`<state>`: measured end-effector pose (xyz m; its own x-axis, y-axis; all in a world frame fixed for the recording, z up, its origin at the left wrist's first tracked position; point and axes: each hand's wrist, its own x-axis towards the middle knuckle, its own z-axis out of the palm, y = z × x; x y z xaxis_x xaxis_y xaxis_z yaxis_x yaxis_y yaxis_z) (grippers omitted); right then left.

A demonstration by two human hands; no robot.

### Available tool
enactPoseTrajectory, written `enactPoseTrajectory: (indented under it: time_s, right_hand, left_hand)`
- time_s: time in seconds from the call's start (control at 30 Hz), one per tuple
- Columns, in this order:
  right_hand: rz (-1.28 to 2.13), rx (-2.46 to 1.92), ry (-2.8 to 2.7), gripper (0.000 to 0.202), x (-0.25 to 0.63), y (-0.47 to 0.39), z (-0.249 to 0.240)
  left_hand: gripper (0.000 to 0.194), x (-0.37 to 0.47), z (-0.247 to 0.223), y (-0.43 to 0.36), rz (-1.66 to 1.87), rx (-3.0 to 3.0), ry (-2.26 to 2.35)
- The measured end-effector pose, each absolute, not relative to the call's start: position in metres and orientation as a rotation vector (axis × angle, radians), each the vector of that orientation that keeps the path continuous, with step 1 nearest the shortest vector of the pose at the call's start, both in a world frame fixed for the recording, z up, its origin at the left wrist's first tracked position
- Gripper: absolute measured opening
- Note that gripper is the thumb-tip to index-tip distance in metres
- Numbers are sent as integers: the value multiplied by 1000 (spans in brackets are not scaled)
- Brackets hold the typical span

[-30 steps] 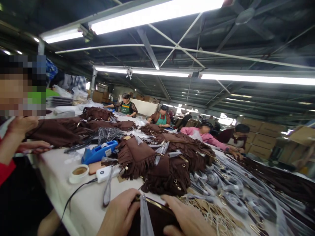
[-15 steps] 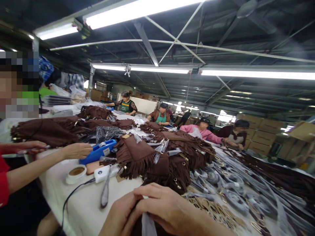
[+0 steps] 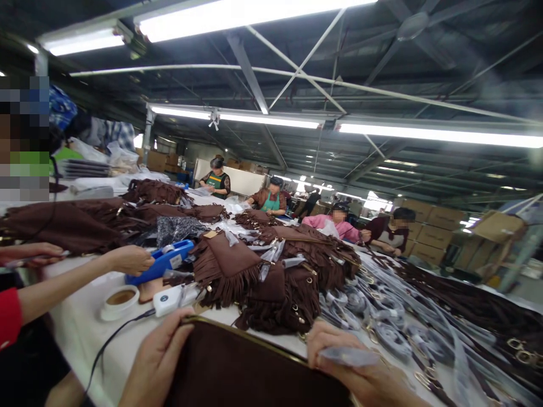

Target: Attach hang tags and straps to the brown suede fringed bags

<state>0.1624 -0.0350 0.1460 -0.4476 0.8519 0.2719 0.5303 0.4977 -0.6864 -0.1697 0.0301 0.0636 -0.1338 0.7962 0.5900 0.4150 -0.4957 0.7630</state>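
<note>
A dark brown bag [image 3: 250, 373] with a gold-coloured zip along its top edge is right before me, its lower part out of view. My left hand [image 3: 156, 359] grips the bag's top left corner, thumb against the edge. At the top right corner, my right hand [image 3: 335, 353] is closed on the same edge, and a clear plastic wrapping piece [image 3: 350, 356] lies across its fingers. Just beyond the bag is a pile of brown fringed bags [image 3: 229, 254] with gold hardware.
On the left, a co-worker's hand [image 3: 131, 260] is by a blue tape dispenser [image 3: 169, 260]. Near it stand a round white tub [image 3: 119, 299] and a white corded device [image 3: 167, 301]. Plastic-wrapped straps [image 3: 390, 316] cover the right. Several people work across the table.
My hands have moved from close together to opposite ends of the zip edge, so the bag now shows broad and flat. The plastic piece has moved right with my right hand.
</note>
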Motion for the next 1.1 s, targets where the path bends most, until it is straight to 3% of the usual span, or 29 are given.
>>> enactPoseTrajectory:
  time_s: [0.13,0.23,0.3,0.33,0.47,0.6,0.7,0.83,1.1]
  right_hand:
    - [1281,-1380,-1920,49,237,-54,142]
    - [1606,-1150,-1747,79,253,-55,152]
    - [1624,-976,-1692,90,240,-49,164]
    - [1574,-985,-1708,87,228,-45,170]
    - [983,-1510,-2142,39,168,-34,182]
    - [616,-1514,-2548,5,124,-31,170]
    - [580,-1508,-2526,23,114,-28,157]
    - [430,-1540,-2392,29,111,-20,147]
    - [-337,-1457,-2308,24,122,4,183]
  left_hand:
    - [29,-188,52,41,1583,1818,1363]
    - [29,-174,49,39,1543,1883,1237]
    - [29,-163,49,37,1616,1913,1215]
    - [28,-160,51,36,1639,1939,1210]
    - [25,-158,55,36,1682,2050,1203]
    - [25,-167,53,38,1655,2162,1209]
    - [29,-168,55,34,1652,2438,1246]
    - [45,-150,65,23,1605,2917,1179]
    - [34,-122,89,17,1658,3054,1024]
